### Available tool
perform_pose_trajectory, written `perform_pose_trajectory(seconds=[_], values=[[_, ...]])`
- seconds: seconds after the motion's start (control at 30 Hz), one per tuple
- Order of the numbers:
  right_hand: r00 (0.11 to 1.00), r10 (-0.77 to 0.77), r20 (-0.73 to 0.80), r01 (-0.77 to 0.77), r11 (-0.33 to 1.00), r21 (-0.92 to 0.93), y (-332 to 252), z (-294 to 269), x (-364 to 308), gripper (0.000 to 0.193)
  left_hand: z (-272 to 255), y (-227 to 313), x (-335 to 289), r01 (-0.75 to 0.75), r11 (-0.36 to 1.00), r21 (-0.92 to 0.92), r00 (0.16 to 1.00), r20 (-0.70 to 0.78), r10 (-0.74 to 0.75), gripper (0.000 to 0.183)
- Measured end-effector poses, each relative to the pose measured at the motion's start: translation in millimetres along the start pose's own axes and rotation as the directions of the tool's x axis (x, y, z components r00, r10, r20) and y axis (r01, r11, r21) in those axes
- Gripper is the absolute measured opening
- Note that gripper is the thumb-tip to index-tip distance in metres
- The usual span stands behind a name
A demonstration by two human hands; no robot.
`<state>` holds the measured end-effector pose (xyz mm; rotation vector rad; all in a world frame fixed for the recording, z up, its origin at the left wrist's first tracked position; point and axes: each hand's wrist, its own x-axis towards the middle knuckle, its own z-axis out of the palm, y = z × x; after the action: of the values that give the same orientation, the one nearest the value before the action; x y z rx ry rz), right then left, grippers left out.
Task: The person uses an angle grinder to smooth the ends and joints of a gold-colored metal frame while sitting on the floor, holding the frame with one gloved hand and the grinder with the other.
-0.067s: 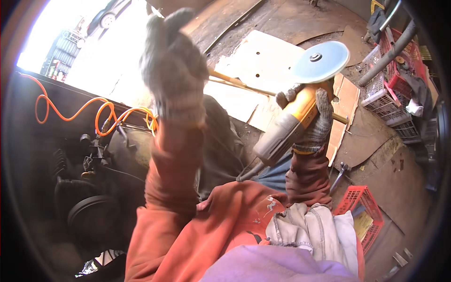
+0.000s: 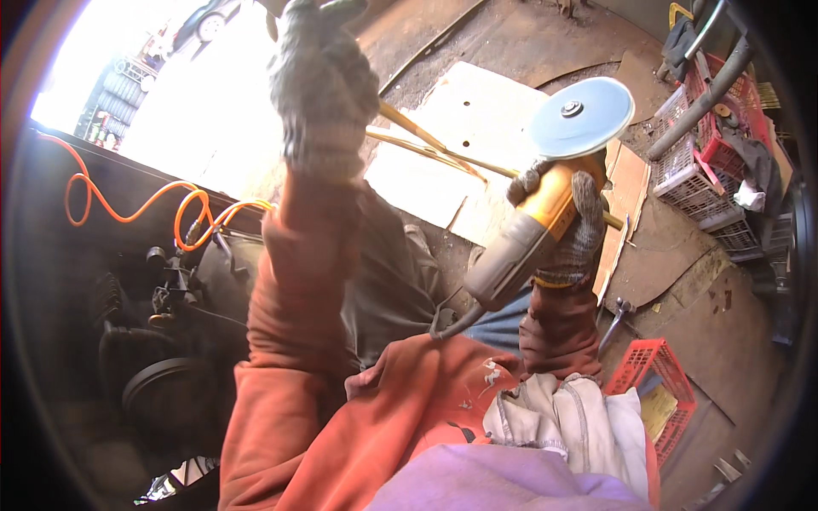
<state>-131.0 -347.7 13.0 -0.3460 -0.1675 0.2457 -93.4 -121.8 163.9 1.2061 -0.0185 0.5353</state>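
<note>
My right hand (image 2: 573, 223), in a grey knit glove, grips the yellow and grey body of an angle grinder (image 2: 530, 234). Its round pale blue disc (image 2: 581, 117) points up and away from me. A grey cable leaves the grinder's tail toward my lap. My left hand (image 2: 322, 81), also gloved, is raised high in front of me; its fingers reach the top edge of the view, where their ends are hidden. Both sleeves are rust orange. Thin yellow metal rods (image 2: 430, 145) lie across the floor between the two hands.
Pale flat sheets (image 2: 464, 128) and cardboard lie on the dirty floor ahead. Red plastic crates (image 2: 652, 366) stand lower right and upper right (image 2: 720, 145). An orange hose (image 2: 136, 209) coils at left over dark machinery (image 2: 162, 281). Grey pipes (image 2: 703, 94) slant at upper right.
</note>
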Motion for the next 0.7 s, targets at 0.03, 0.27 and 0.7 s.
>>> perform_pose_trajectory(seconds=[0.03,0.27,0.7], values=[[0.999,-0.030,-0.013,0.030,1.000,0.003,1.7,1.1,-1.4,0.053,-22.9,-10.0,23.2,0.069,0.955,-0.289,0.944,0.329,0.031,0.031],[1.000,-0.009,-0.023,0.003,0.966,-0.257,-22.5,2.8,-24.5,0.043,-30.9,-30.6,129.4,-0.354,0.806,0.474,0.895,0.423,0.143,0.030],[0.963,-0.256,-0.087,0.194,0.878,-0.437,-52.0,6.4,-35.1,0.063,-37.6,-42.3,162.4,-0.038,0.999,-0.013,0.989,0.144,0.040,0.020]])
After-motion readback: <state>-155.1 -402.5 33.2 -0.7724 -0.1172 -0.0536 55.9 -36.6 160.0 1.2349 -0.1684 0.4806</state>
